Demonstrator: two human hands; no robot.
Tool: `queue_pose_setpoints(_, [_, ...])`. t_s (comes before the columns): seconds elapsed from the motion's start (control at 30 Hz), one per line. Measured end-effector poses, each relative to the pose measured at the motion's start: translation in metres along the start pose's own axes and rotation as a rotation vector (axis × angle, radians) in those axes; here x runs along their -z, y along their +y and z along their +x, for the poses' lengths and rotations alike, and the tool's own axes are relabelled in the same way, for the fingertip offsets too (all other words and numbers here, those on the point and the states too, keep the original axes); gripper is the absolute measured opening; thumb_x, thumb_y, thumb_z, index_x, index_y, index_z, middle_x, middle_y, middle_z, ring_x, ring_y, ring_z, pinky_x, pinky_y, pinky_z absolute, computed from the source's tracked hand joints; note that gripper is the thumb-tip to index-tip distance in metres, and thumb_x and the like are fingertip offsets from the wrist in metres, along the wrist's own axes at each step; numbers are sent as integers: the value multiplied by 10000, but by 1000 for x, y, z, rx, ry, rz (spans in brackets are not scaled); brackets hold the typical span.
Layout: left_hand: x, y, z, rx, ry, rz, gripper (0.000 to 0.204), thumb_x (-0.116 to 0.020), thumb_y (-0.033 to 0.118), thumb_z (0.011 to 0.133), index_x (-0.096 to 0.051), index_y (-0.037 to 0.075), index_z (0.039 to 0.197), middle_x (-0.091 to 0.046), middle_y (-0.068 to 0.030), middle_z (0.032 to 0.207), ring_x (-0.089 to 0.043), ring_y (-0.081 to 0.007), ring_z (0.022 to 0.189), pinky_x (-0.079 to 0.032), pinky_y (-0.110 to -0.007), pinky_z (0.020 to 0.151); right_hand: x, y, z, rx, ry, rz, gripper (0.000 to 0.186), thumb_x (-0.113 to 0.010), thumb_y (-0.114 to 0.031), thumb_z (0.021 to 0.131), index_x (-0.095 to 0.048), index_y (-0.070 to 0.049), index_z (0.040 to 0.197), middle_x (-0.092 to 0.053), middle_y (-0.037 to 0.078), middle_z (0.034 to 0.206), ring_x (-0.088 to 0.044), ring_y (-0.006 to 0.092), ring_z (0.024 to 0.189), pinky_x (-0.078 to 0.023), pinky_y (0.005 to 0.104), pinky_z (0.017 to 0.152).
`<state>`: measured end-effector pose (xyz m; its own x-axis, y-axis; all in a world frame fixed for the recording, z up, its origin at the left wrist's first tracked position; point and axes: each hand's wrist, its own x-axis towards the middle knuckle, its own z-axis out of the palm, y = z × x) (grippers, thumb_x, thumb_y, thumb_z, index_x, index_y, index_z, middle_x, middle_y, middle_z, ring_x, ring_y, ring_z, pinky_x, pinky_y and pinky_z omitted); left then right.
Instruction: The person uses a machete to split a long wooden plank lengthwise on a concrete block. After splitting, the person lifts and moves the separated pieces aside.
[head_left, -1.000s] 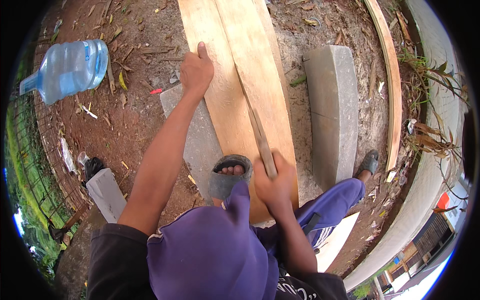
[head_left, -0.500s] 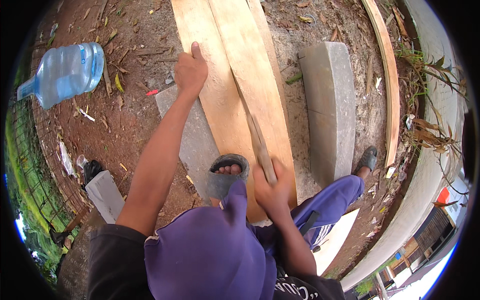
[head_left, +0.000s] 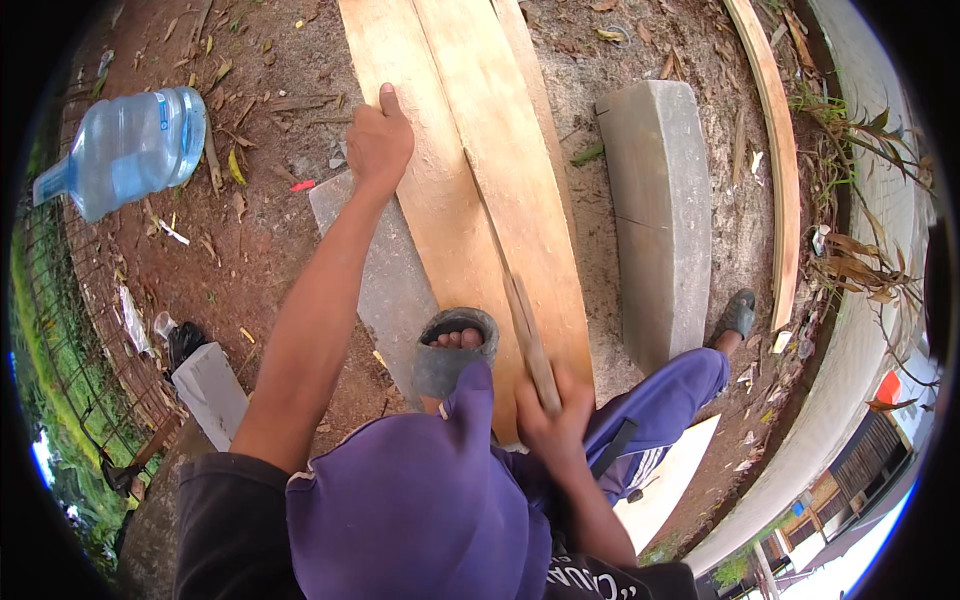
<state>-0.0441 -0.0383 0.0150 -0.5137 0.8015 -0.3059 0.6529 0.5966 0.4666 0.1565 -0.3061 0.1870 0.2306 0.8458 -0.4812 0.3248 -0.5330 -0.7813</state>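
Head view: pale wooden board (head_left: pixel 425 220), slit lengthwise, with narrow tool (head_left: pixel 528 335) in your right hand (head_left: pixel 557 412).
Board stretches out before you, overlapping a grey slab (head_left: pixel 372 268); your sandalled foot (head_left: pixel 450 352) sits over its near left edge. Right hand: closed around the tool's near end, tool in line with the slit. Left hand (head_left: pixel 382 142): at the board's left edge, thumb extended, fingertips hidden; grip cannot be told.
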Motion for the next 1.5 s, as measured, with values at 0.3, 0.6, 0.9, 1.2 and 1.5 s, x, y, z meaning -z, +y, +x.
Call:
queue_pose_setpoints(0.3, [-2, -6, 0, 0, 18, 3, 706, -392, 563, 1043, -651, -93, 1068, -683, -334, 1068, -656, -477, 1068, -481, -536, 952, 46, 10, -72, -22, -33, -97, 117, -725, -29, 808, -622, 11, 771, -553, 97, 551, -579, 146, 464, -439, 335, 468])
queue_pose_setpoints(0.6, [8, -4, 0, -3, -27, 2, 707, -380, 557, 1051, -633, -100, 1106, -676, -344, 1088, -653, -478, 1083, -486, -530, 960, -40, -5, 69, -102, -19, 165, 228, -671, -63, 901, -528, -8, 732, -462, 26, 584, -435, 88, 567, -342, 332, 496])
queue_pose_setpoints(0.9, [0, 1, -4, 20, 1, 2, 698, -391, 565, 1045, -635, -85, 1115, -676, -333, 1108, -649, -476, 1087, -483, -532, 954, 52, 16, -92, -16, -21, -74, 230, -719, -23, 849, -538, -15, 706, -477, 20, 566, -432, 48, 521, -347, 303, 472])
queue_pose_setpoints(1.2, [10, -22, 2, -13, 39, -23, 701, -397, 575, 1042, -624, -86, 1099, -679, -331, 1073, -641, -487, 1078, -482, -555, 934, -47, 33, 50, 102, -86, 146, 183, -724, -144, 916, -602, -9, 890, -564, 55, 635, -514, 102, 578, -410, 304, 526])
queue_pose_setpoints(1.5, [-6, -48, 32, -47, -50, -400, 593, -446, 466, 1059, -627, -92, 978, -673, -330, 1023, -650, -475, 1006, -474, -533, 877, 28, 135, 45, 148, 307, -347, 490, -680, -355, 962, -602, 49, 1229, -670, 233, 1121, -665, 336, 1031, -528, 428, 905])
